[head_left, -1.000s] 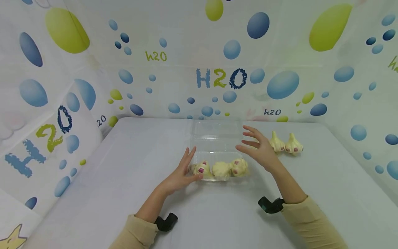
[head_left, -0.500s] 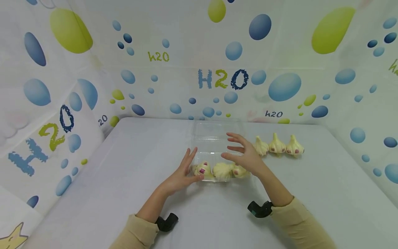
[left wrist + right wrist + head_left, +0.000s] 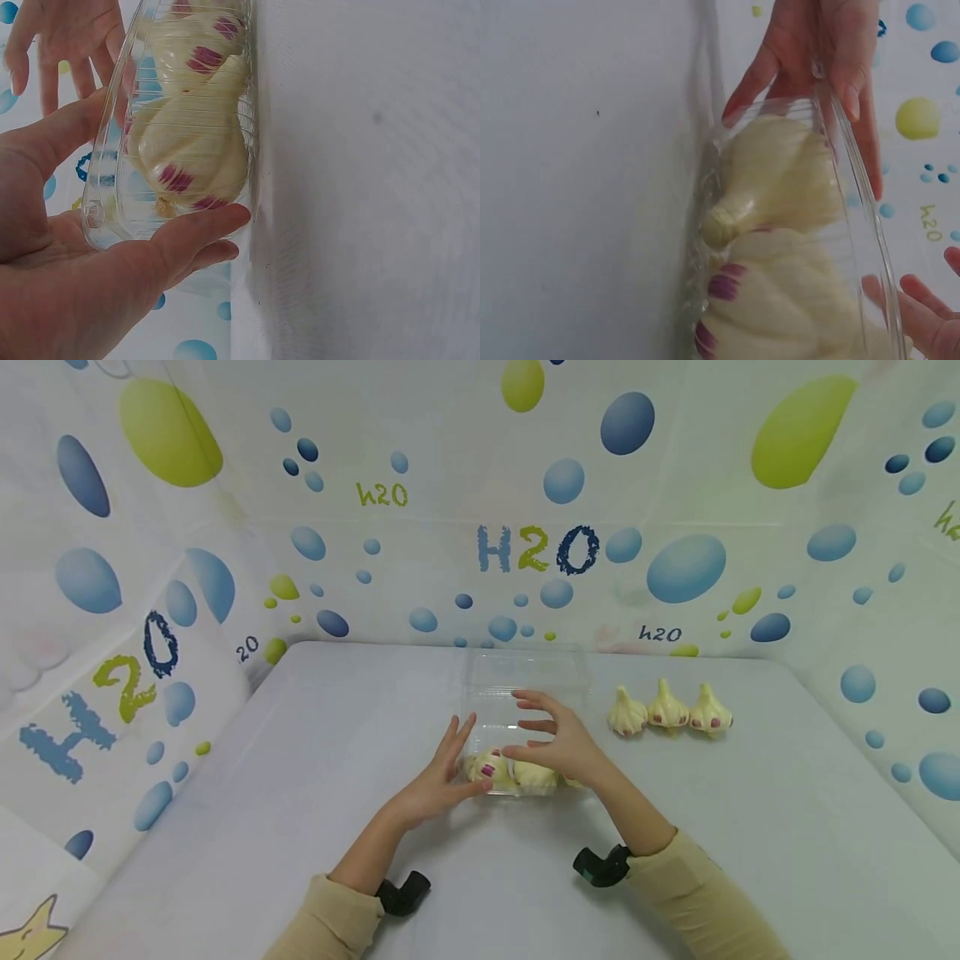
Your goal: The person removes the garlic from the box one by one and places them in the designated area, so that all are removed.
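A clear plastic clamshell box (image 3: 491, 737) lies with its lid (image 3: 528, 670) folded back. Garlic bulbs with purple patches fill its front: a left bulb (image 3: 487, 767), a middle bulb (image 3: 534, 778) and another mostly behind my right hand. My left hand (image 3: 429, 787) touches the box's left end, thumb along the front wall and fingers spread up the side. Over the box's right half hovers my right hand (image 3: 564, 745), fingers apart and slightly bent, nothing in its grasp. The left wrist view shows a bulb (image 3: 191, 146) through the ribbed wall, close to the left thumb (image 3: 199, 232).
Three more garlic bulbs stand in a row on the white table (image 3: 360, 718), right of the box: one nearest it (image 3: 627, 714), a middle one (image 3: 667, 706) and an outer one (image 3: 709, 712). A patterned sheet (image 3: 420, 552) hangs behind the table.
My right hand has moved left from the box's right edge to above its inside, uncovering the row of bulbs and hiding the box's right bulb. The left hand stays put.
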Motion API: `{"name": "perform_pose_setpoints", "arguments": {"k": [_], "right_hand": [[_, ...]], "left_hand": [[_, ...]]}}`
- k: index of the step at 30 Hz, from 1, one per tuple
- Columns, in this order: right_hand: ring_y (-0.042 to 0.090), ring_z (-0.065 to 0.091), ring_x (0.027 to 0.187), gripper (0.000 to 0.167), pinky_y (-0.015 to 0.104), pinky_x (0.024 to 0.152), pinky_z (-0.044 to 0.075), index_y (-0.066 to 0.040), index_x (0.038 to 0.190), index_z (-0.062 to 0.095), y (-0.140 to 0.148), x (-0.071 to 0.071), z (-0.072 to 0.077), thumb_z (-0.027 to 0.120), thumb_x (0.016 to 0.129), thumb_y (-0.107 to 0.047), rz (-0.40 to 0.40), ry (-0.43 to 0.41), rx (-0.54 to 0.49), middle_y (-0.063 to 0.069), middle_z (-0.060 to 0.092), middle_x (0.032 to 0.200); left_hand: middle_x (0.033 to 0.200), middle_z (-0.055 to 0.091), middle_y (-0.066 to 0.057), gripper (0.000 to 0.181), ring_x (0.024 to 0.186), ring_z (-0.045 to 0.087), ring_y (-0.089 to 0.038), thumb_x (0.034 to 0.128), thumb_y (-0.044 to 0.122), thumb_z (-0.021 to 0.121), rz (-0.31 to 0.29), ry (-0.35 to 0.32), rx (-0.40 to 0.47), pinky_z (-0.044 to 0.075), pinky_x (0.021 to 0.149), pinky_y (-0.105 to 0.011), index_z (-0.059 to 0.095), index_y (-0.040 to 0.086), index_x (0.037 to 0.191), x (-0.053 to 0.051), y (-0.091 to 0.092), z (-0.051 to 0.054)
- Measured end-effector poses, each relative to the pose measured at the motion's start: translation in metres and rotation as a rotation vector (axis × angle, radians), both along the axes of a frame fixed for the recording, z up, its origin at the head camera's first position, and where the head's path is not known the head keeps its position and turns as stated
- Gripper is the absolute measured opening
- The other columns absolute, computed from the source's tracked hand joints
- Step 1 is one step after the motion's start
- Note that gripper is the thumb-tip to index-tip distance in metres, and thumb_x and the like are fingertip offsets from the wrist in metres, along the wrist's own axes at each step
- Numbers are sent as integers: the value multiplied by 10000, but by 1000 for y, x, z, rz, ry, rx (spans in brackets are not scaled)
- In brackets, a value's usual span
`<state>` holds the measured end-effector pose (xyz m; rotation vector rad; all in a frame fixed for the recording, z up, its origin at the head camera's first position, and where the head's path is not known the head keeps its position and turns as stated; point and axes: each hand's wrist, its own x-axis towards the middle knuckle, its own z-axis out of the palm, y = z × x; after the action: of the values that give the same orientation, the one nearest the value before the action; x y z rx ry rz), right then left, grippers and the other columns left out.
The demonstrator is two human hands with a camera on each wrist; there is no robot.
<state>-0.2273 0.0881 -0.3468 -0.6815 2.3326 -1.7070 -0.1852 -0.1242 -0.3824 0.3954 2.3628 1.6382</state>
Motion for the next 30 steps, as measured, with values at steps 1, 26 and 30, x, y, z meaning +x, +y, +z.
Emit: {"name": "perform_pose_setpoints", "arguments": {"k": [1,26,30], "right_hand": [[373,485,1154,722,429,865,471,-175,1355,416,-2,1,0,780,731,-189,-1,-1,8,123,414,1346],[327,554,1085,625,377,839,494,-142,1288,505,-29,6,-11,772,733,-244,48,-4,157,159,479,1291],[332,549,1091,625,396,863,479,-113,1298,494,-32,8,-11,758,744,-230,57,-4,165,158,486,1291]], "left_hand": [[1505,-185,-6,892,1376,-65,-278,844,197,667,4,4,-4,143,1067,-526,48,411,1450,-2,-1,-5],[1510,-176,-32,907,1378,-53,-268,829,245,685,-4,22,-20,174,1065,-511,46,398,1455,-3,-3,-5],[1508,-178,-46,901,1376,-68,-285,834,220,680,-16,32,-9,172,1061,-528,52,366,1464,-3,-3,-6]]}}
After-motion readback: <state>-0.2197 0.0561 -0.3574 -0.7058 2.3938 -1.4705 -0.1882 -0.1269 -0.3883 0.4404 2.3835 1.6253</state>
